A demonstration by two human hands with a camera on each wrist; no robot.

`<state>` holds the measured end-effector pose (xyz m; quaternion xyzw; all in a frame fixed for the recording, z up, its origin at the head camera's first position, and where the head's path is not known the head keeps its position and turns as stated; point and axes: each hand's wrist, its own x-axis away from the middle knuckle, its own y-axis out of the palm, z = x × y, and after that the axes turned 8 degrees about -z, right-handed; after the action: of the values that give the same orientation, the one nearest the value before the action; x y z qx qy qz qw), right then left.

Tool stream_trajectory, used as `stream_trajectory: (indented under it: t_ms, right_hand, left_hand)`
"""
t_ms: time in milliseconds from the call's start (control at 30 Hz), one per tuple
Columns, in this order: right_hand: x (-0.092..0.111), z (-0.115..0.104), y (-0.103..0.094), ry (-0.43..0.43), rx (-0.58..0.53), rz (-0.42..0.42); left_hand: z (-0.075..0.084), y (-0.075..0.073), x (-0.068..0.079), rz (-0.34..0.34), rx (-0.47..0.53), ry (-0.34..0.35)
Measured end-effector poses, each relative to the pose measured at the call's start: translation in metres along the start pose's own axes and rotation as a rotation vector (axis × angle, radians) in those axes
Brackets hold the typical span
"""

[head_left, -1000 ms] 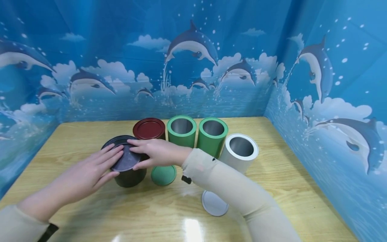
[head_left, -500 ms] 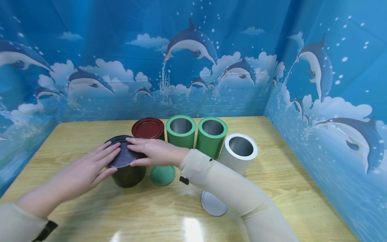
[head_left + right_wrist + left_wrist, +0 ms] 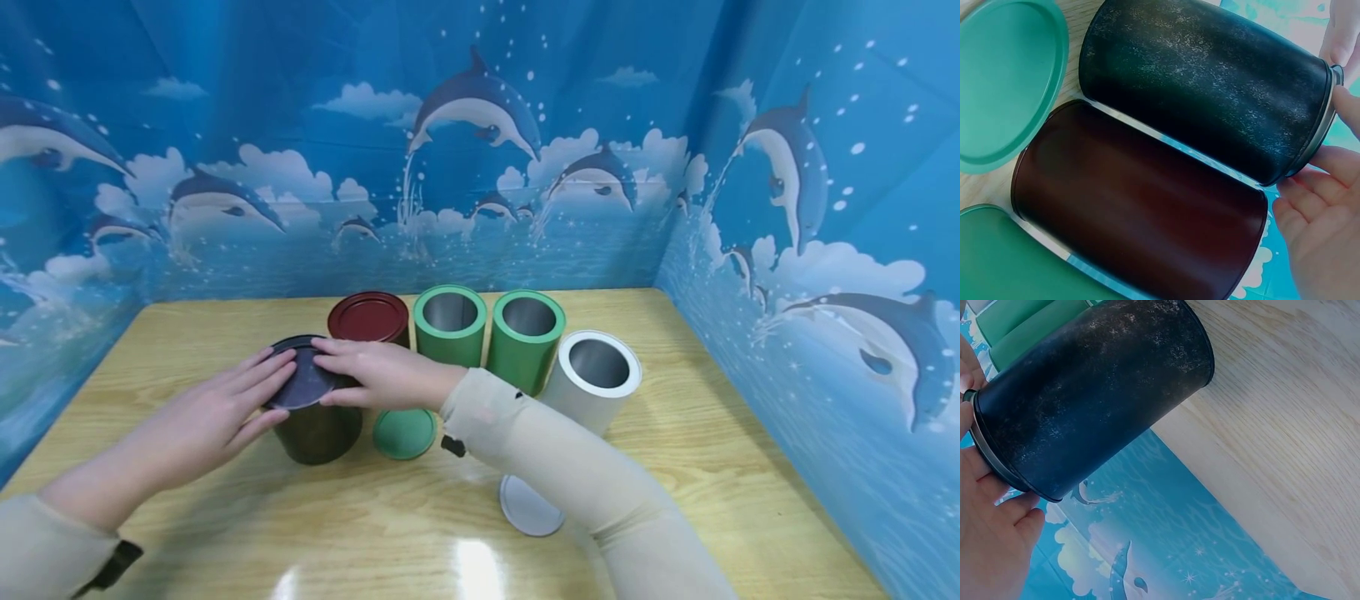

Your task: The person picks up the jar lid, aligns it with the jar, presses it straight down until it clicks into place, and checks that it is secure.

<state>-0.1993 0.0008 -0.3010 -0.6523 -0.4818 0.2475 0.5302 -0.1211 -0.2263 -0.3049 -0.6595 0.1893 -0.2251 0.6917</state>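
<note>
In the head view, a black can (image 3: pixel 318 437) stands upright at the left of the table, with a dark lid (image 3: pixel 300 383) lying on its top. My left hand (image 3: pixel 217 408) rests on the lid's left part, fingers extended over it and thumb at the near edge. From the other side, my right hand (image 3: pixel 382 373) presses on the lid's right part with extended fingers. Both wrist views show a silvery band (image 3: pixel 991 447) between lid and can rim; fingertips of each hand touch around that edge. The hands cover part of the lid.
Behind the black can stands a dark red can (image 3: pixel 369 318) with its lid on. Two topless green cans (image 3: pixel 450 346) and a topless white can (image 3: pixel 581 400) stand to the right. A green lid (image 3: pixel 405 434) and a white lid (image 3: pixel 531 505) lie on the wooden table (image 3: pixel 375 542).
The dark lid, lower at its near edge and tilted a second ago, now sits flatter and farther back over the can's top. Both hands moved slightly away from me with it.
</note>
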Motion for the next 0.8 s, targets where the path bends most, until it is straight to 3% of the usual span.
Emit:
stream_trajectory:
  t_ms: [800]
  right_hand:
    - [-0.0063,0.0003,-0.0022,0.020,-0.017,0.021]
  left_hand:
    - [-0.0092,-0.0018,-0.0036,-0.081,0.100,-0.053]
